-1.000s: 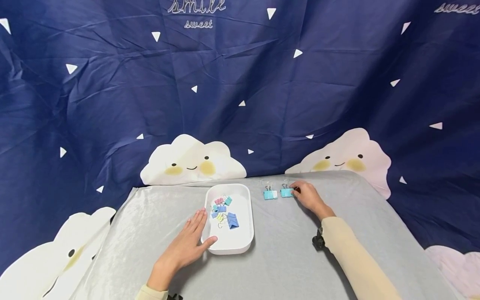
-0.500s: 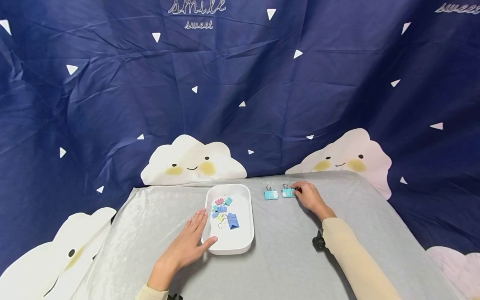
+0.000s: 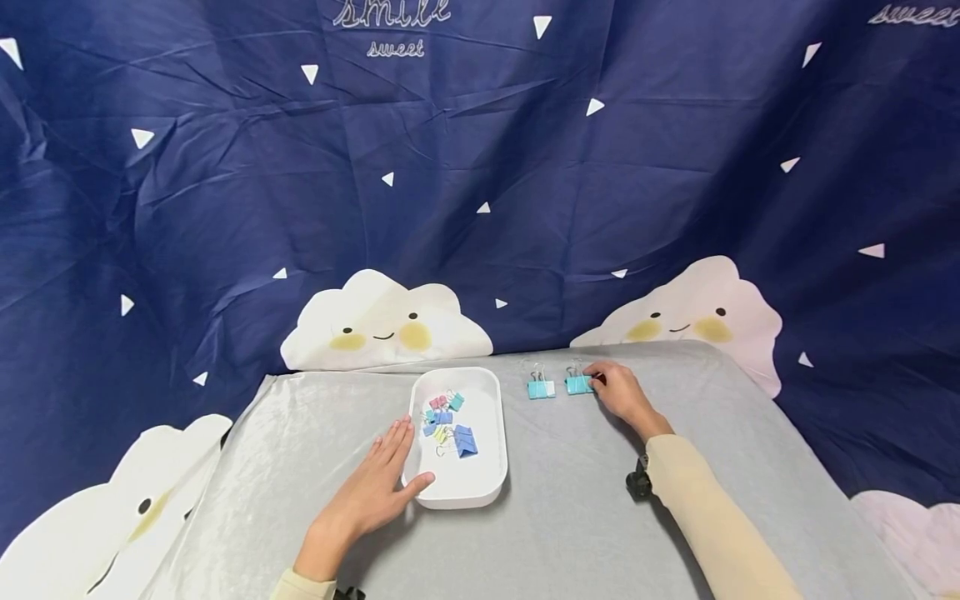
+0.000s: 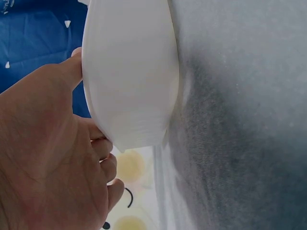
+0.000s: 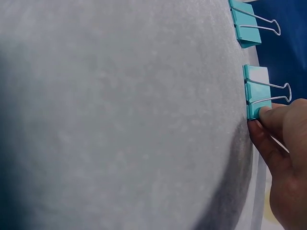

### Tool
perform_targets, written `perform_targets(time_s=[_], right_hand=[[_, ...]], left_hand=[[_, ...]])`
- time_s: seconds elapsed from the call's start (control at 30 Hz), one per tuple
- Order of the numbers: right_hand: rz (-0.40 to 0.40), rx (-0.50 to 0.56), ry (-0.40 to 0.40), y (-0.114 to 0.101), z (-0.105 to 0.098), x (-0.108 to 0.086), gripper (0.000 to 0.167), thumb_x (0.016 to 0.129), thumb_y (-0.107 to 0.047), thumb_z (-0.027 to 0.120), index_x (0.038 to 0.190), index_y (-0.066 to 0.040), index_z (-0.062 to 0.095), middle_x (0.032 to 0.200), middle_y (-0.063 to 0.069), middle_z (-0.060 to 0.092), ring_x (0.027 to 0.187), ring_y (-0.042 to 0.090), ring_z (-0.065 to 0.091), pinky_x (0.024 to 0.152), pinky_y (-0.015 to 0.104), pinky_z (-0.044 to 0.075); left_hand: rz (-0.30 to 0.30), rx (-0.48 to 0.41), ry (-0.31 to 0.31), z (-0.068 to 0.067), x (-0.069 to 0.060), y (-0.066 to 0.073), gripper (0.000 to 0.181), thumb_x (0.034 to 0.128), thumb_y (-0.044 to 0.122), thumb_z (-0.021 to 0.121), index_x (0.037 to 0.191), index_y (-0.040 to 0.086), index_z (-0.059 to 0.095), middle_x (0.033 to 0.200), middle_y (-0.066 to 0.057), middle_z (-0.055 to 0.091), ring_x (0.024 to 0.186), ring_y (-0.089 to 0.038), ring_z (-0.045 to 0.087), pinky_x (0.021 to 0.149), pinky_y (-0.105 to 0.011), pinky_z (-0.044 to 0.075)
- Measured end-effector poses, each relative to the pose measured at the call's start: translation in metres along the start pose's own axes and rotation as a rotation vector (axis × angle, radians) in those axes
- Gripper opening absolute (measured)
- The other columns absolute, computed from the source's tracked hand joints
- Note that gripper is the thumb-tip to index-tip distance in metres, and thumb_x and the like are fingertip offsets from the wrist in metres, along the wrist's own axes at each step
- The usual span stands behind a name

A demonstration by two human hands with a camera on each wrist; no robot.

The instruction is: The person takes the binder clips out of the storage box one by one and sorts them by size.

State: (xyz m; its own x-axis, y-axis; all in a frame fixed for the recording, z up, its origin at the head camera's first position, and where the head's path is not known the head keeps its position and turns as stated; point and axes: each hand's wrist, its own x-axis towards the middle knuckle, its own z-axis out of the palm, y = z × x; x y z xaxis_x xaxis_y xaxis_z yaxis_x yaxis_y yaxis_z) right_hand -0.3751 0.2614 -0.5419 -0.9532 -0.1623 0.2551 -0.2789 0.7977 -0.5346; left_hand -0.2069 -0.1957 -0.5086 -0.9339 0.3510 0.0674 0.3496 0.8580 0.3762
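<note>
My right hand [image 3: 622, 397] pinches one end of a teal binder clip [image 5: 258, 89] between thumb and fingers, and the clip stands on the grey cloth with its wire handles up. A second teal binder clip [image 3: 537, 389] stands just to its left, apart from it. My left hand [image 3: 372, 483] rests against the left side of a white tray [image 3: 491, 492], its fingers straight along the rim and the thumb at the near corner. In the left wrist view the tray's outer wall [image 4: 129, 72] hides what lies inside.
Inside the tray are several smaller binder clips in pink, teal and yellow, and a larger blue binder clip [image 3: 465, 442]. Grey cloth [image 3: 570, 517] covers the table. Behind its far edge hangs a dark blue curtain [image 3: 450, 233] with cloud prints.
The teal binder clip in my right hand has shifted slightly to the right, widening the gap to the other one. My left hand and the tray have stayed put.
</note>
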Motion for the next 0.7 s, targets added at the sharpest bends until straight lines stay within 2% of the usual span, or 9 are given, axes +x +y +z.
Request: perform_targets(time_s=[0.33,0.53,0.7], right_hand=[[0.0,0.024,-0.013,0.001,-0.0011,0.0002,0.026,0.1,0.001,0.067,0.125,0.003,0.072,0.118,0.024,0.074,0.103,0.038,0.072,0.087,0.052,0.062],[0.005,0.045,-0.029,0.0003,-0.0034,0.001,0.03,0.1,0.0,0.066,0.129,0.004,0.07,0.125,0.026,0.072,0.107,0.04,0.073,0.093,0.055,0.062],[-0.01,0.05,-0.038,-0.0028,-0.0098,0.0016,0.033,0.098,0.003,0.064,0.131,0.007,0.067,0.128,0.029,0.069,0.106,0.041,0.073,0.091,0.055,0.062]], left_hand=[[0.004,-0.002,0.0,0.0007,-0.0001,-0.0004,0.094,0.1051,0.065,0.051,0.169,0.001,0.023,0.179,-0.013,0.017,0.167,-0.033,0.015,0.137,-0.055,0.017],[0.008,-0.006,0.001,-0.0004,0.0001,0.0001,0.095,0.1049,0.065,0.052,0.168,0.001,0.023,0.179,-0.013,0.017,0.167,-0.033,0.015,0.137,-0.055,0.017],[0.013,0.001,0.0,-0.0006,0.0003,0.0,0.094,0.105,0.064,0.052,0.168,0.0,0.024,0.179,-0.014,0.018,0.167,-0.034,0.016,0.137,-0.055,0.018]])
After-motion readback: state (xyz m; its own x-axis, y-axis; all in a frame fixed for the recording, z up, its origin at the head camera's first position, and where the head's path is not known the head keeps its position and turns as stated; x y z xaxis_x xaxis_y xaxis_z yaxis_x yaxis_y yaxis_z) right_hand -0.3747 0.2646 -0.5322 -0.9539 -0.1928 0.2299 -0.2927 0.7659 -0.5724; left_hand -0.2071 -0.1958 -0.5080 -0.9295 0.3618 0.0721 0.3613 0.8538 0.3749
